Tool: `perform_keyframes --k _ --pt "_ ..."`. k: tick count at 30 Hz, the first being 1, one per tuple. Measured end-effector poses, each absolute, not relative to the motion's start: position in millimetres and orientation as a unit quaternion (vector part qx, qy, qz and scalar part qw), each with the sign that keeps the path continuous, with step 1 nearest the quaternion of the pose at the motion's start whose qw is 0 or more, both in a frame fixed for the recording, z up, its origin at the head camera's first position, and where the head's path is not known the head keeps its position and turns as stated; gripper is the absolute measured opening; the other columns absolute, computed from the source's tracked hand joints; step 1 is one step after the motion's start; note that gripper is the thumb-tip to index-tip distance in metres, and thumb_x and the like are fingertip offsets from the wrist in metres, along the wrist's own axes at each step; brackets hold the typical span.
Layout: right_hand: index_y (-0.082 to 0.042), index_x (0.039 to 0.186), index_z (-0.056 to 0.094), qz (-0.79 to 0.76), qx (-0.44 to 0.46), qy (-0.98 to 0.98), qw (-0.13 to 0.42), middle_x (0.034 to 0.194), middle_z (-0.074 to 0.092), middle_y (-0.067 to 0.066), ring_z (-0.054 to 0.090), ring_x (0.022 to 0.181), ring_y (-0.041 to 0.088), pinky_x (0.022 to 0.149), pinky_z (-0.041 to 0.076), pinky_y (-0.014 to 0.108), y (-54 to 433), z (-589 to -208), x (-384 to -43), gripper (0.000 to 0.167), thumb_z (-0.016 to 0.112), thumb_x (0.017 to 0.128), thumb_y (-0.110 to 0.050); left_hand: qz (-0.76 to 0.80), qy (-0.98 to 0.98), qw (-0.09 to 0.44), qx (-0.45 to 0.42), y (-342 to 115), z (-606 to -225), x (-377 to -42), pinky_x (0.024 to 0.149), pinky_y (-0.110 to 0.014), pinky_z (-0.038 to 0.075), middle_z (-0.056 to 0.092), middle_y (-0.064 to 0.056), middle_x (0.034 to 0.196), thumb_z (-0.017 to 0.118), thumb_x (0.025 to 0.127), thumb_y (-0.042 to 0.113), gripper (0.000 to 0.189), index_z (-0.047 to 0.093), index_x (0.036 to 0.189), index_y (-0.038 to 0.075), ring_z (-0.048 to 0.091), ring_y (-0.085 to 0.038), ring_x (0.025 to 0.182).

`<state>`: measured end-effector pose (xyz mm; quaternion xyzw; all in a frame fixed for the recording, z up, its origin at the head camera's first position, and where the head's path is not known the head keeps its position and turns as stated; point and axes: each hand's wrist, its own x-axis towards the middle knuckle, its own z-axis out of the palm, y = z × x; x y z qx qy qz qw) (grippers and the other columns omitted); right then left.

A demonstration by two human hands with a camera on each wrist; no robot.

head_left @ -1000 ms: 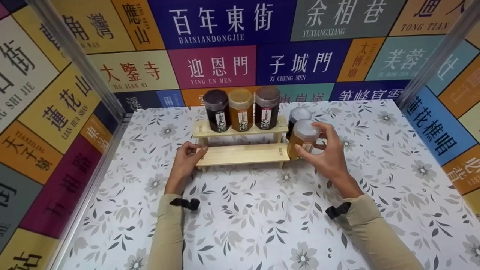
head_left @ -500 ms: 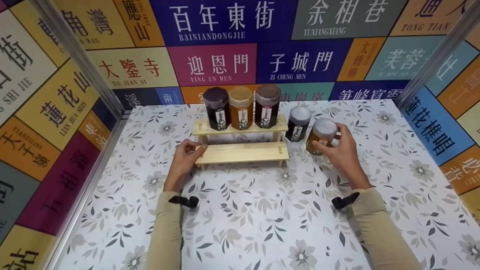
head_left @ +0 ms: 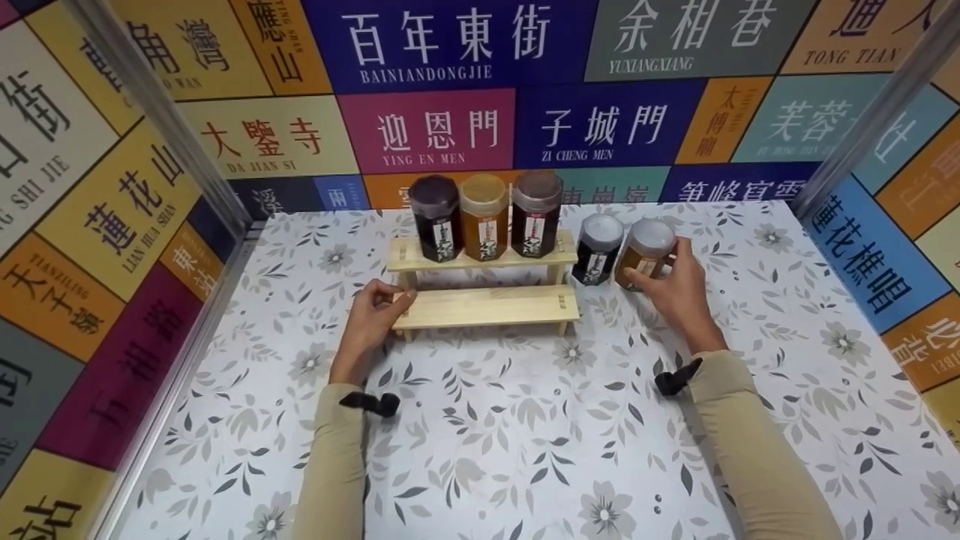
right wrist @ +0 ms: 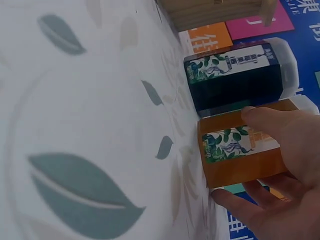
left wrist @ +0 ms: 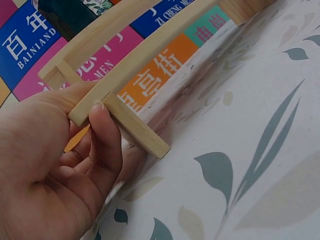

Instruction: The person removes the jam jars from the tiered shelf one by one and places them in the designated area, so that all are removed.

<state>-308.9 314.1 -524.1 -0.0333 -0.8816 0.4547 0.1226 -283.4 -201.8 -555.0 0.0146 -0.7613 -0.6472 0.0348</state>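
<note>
My right hand [head_left: 679,296] grips an amber jar [head_left: 643,255] with a pale lid, thumb on one side and fingers on the other. In the right wrist view, the jar [right wrist: 240,150] stands upright on the table, close beside a dark jar [right wrist: 235,77]. That dark jar [head_left: 598,251] is just right of a two-tier wooden rack [head_left: 487,306]. With thumb and fingers, my left hand [head_left: 369,322] pinches the left end of the rack's lower shelf. A leg of the rack [left wrist: 140,127] shows beside those fingers in the left wrist view.
On the rack's upper shelf stand a dark jar [head_left: 436,221], an amber jar [head_left: 484,217] and a dark red jar [head_left: 535,217]. A flowered cloth [head_left: 510,442] covers the table. Panels with printed characters [head_left: 442,45] rise behind and at both sides.
My right hand has carried the amber jar from the rack's lower right end to the right and then back, beside the dark jar. My left hand keeps its hold on the rack.
</note>
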Motion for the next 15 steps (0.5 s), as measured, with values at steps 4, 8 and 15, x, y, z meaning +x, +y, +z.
perform_keyframes --k 4,8,15 --pt "-0.001 0.154 0.035 0.454 -0.038 -0.883 0.113 0.159 0.05 0.027 0.052 0.148 0.046 0.12 0.048 0.057 315 -524 -316 0.084 0.088 0.094 -0.024 -0.646 -0.762 0.029 0.015 -202 -556 -284 0.051 -0.027 0.055 0.069 -0.005 0.09 0.085 0.097 0.033 0.04 0.063 0.112 0.004 0.065 -0.014 0.066" --pt "0.001 0.153 0.036 0.449 -0.036 -0.884 0.123 0.158 0.051 0.028 0.052 0.147 0.047 0.121 0.047 0.058 314 -527 -321 0.084 0.089 0.094 -0.025 -0.632 -0.775 0.03 -0.003 -204 -555 -283 0.055 -0.027 0.052 0.07 -0.005 0.091 0.083 0.099 0.034 0.038 0.064 0.114 0.005 0.063 -0.014 0.069" --pt "0.0 0.154 0.037 0.441 -0.029 -0.884 0.151 0.155 0.054 0.027 0.054 0.146 0.045 0.121 0.047 0.057 311 -532 -323 0.084 0.089 0.093 -0.026 -0.636 -0.772 0.027 -0.005 -204 -554 -282 0.055 -0.028 0.053 0.068 -0.005 0.092 0.084 0.098 0.037 0.042 0.063 0.114 0.005 0.06 -0.014 0.069"
